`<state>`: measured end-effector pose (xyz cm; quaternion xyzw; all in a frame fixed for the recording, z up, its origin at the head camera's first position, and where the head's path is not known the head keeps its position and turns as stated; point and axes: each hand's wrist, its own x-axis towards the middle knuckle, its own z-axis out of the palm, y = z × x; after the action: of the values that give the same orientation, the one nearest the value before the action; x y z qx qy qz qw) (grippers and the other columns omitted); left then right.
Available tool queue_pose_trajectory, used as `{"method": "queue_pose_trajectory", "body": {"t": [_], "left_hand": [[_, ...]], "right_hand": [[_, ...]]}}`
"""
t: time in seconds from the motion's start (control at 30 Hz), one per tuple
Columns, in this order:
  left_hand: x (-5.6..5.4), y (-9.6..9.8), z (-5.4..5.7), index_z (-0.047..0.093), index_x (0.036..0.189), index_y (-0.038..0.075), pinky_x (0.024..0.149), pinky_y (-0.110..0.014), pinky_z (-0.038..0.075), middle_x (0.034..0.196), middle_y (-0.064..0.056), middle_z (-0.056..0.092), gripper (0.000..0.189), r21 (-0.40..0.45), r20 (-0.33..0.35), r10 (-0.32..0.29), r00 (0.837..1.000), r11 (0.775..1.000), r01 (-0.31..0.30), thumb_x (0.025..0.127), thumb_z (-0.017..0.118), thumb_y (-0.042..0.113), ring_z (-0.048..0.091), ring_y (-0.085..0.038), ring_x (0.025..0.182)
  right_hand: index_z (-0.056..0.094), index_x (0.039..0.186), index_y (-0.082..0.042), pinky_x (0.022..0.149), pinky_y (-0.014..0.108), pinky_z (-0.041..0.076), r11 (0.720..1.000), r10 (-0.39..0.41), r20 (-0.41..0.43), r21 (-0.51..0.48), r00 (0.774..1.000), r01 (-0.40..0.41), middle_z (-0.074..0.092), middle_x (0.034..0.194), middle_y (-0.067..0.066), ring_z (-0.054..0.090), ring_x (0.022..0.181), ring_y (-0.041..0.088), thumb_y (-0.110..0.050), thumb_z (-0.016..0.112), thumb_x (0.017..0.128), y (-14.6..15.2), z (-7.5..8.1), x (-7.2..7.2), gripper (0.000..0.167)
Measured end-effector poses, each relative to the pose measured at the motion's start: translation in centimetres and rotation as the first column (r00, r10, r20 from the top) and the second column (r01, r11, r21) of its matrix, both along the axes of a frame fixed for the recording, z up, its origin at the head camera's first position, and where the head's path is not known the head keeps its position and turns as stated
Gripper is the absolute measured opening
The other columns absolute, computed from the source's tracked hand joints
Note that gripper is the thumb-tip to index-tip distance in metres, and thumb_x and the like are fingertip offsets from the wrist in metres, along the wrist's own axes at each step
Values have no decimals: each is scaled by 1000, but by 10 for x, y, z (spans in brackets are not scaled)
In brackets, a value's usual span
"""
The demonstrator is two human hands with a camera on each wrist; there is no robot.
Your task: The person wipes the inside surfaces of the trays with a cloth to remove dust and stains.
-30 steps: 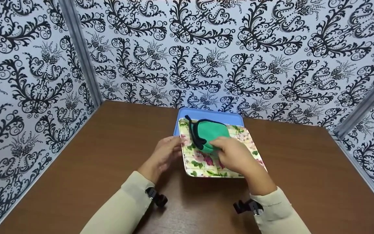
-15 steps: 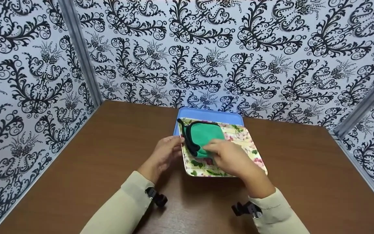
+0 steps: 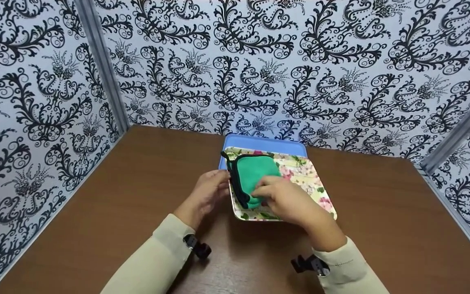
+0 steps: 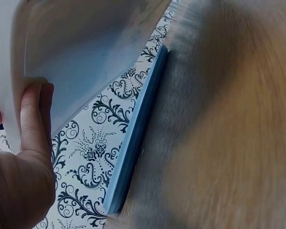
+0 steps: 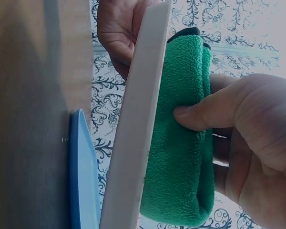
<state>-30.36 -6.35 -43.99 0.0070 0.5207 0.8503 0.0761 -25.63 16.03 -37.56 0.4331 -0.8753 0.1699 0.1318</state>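
My left hand (image 3: 207,194) grips the left rim of a flower-patterned tray (image 3: 306,179) and holds it raised above the table. In the left wrist view the tray's pale underside (image 4: 86,62) shows, with the fingers bent under its rim. A folded green cleaning cloth (image 3: 255,171) with black edging lies against the tray's patterned face, toward its left side. My right hand (image 3: 290,200) pinches this cloth; in the right wrist view the thumb (image 5: 193,117) presses on its fuzzy fold and the other fingers go behind it.
Behind the raised tray, a blue tray (image 3: 267,143) lies on the brown wooden table (image 3: 157,163) near the back wall. Walls with black scroll patterns (image 3: 251,73) close off the back and sides.
The right hand has slid the cloth left and then a little toward me across the patterned face, to the left rim. The left hand and both trays have stayed nearly still.
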Motion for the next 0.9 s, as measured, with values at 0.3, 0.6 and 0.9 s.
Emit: {"method": "queue_pose_trajectory", "body": {"t": [0.3,0.6,0.9], "left_hand": [[1,0,0,66,86,7,64,-23,57,75,0,68,13,-4,-3,-7,1000,1000,7,93,56,3,65,-12,70],[1,0,1,69,89,6,64,-24,58,79,-1,70,12,19,7,-2,1000,1000,2,96,59,5,67,-13,72],[2,1,1,67,92,3,64,-25,59,76,0,66,10,22,-2,-4,1000,1000,5,95,58,4,66,-13,71]], "right_hand": [[82,96,-14,83,34,58,999,33,-55,27,998,-31,69,99,1,66,94,20,-1,83,78,4,1,0,22],[81,96,-11,89,39,58,999,-37,-75,34,997,39,69,103,3,66,100,24,21,60,72,18,4,-10,45],[82,98,-11,88,37,59,996,-90,-40,2,995,90,69,102,2,66,99,22,21,57,72,27,-3,-19,49]]}}
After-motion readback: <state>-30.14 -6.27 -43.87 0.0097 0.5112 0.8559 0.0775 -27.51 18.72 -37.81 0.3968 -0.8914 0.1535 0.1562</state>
